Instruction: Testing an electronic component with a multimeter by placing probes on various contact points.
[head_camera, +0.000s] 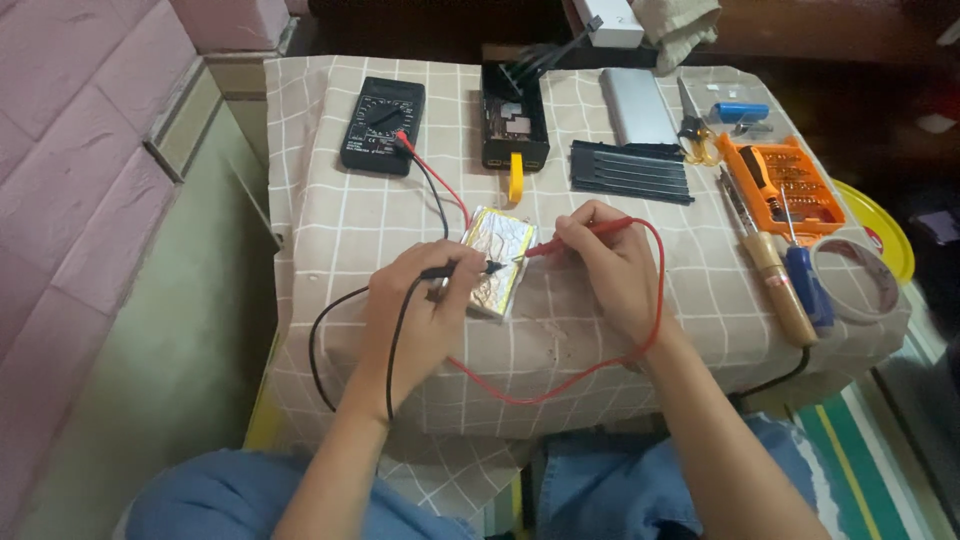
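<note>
Carefully, the person is pressing two meter probes onto a foil-wrapped pack (497, 258) lying mid-table on the checked cloth (330, 220). The left hand (415, 310) is pinching the black probe (465, 269) with fingers closed round it, its tip touching the pack's right edge. The right hand (610, 265) is gripping the red probe (580, 236) the same way, its tip meeting the pack just beside the black one. Both leads are running back to the multimeter (383, 124) at the far left. To the right, an orange bit set (785, 180), screwdrivers (795, 280) and a tape roll (855, 278) are lying well apart. For a good reading, it seems wise to be keeping both tips steady on separate contacts, never bridging them, while glancing at the dial.
</note>
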